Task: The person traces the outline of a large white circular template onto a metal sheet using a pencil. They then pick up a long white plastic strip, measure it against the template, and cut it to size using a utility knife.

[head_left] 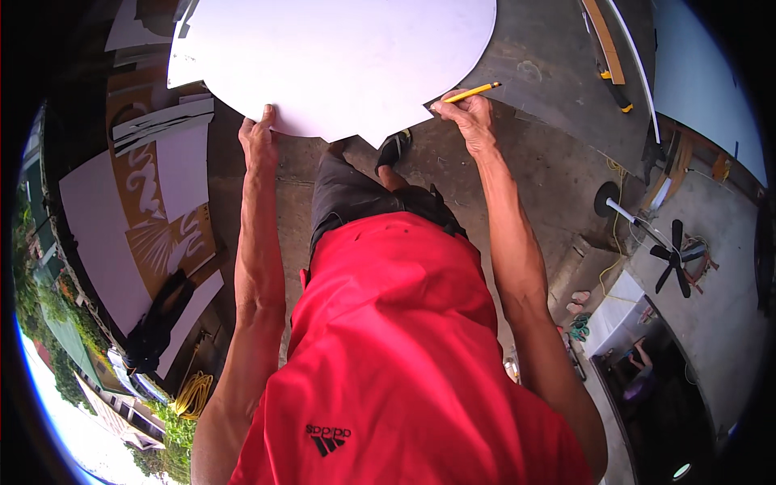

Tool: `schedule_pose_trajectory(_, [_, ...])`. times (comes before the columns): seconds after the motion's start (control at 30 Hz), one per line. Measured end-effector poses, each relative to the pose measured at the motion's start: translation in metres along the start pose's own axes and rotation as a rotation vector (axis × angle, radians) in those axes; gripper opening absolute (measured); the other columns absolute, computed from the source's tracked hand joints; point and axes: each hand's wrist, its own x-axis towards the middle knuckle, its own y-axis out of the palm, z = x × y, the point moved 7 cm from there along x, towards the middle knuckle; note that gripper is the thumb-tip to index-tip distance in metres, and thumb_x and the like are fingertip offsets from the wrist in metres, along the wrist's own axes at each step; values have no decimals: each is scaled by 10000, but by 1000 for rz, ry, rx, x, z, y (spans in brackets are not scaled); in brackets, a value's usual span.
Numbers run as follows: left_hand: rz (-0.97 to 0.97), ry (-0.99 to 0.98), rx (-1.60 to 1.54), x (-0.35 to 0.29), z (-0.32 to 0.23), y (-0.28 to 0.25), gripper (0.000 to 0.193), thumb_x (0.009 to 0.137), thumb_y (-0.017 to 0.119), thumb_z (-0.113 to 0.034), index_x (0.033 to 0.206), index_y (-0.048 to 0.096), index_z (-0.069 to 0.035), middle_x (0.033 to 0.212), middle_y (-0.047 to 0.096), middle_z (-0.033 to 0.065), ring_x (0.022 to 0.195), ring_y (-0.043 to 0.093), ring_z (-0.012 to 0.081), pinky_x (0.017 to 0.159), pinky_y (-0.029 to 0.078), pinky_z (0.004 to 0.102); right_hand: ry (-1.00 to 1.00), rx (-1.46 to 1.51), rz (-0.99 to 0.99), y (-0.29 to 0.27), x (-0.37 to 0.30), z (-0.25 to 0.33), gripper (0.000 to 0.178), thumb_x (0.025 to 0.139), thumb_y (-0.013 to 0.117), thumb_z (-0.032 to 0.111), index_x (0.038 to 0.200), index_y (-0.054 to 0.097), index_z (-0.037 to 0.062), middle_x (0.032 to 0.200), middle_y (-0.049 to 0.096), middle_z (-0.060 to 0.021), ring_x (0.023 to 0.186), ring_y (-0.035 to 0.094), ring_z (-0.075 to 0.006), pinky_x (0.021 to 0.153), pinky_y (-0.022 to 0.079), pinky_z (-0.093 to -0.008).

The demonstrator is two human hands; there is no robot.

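Observation:
A large white sheet with a curved outline and pointed notches along its near edge spans the top of the view. At its near left edge my left hand is closed on the sheet, thumb on the upper face and fingers beneath. My right hand is closed round a yellow pencil, its dark end pointing right. The fingertips of that hand are close to a pointed corner on the sheet's right side; whether they touch it, I cannot tell. The sheet's far end is cut off by the frame.
A grey work surface lies right of the sheet, bearing a brown strip and a yellow-and-black tool. White and brown panels lean at left. A black-bladed fan, yellow cord and another person are at right.

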Motion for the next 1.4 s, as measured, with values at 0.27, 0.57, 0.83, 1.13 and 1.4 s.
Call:
schedule_pose_trajectory(0.27, [-59, -5, 67, 12, -5, -7, 346, 872, 734, -143, 1068, 562, 84, 993, 645, 135, 866, 612, 189, 761, 507, 332, 101, 100, 10, 13, -6, 5, 171, 740, 774, 41, 866, 670, -10, 775, 696, -67, 668, 623, -99, 609, 489, -231])
schedule_pose_trajectory(0.57, [-47, 5, 124, 14, -5, 1, 364, 865, 744, -187, 1062, 575, 68, 1000, 647, 127, 863, 629, 209, 793, 535, 370, 63, 141, -72, 16, -12, 1, 186, 748, 761, -3, 906, 668, -32, 808, 705, -97, 722, 651, -128, 672, 495, -242])
schedule_pose_trajectory(0.83, [-37, 2, 105, 23, 5, -5, 362, 860, 752, -194, 1047, 581, 65, 977, 649, 129, 851, 631, 207, 777, 543, 361, 56, 118, -44, 16, -11, 6, 187, 744, 762, -30, 902, 663, -47, 814, 695, -106, 754, 671, -155, 731, 537, -262])
schedule_pose_trajectory(1.13, [-63, -2, 174, 18, -2, -3, 385, 856, 756, -200, 1041, 580, 89, 957, 660, 151, 840, 646, 223, 743, 545, 354, 26, 137, -37, 16, -10, 4, 178, 747, 760, -40, 895, 662, -43, 827, 700, -111, 759, 672, -155, 733, 537, -264])
schedule_pose_trajectory(1.4, [-85, 3, 162, 19, -1, -4, 384, 847, 765, -185, 1044, 583, 90, 966, 662, 155, 838, 648, 225, 731, 544, 352, 38, 148, -34, 16, -9, 1, 191, 741, 761, -41, 898, 653, -44, 824, 698, -113, 754, 676, -159, 731, 541, -265])
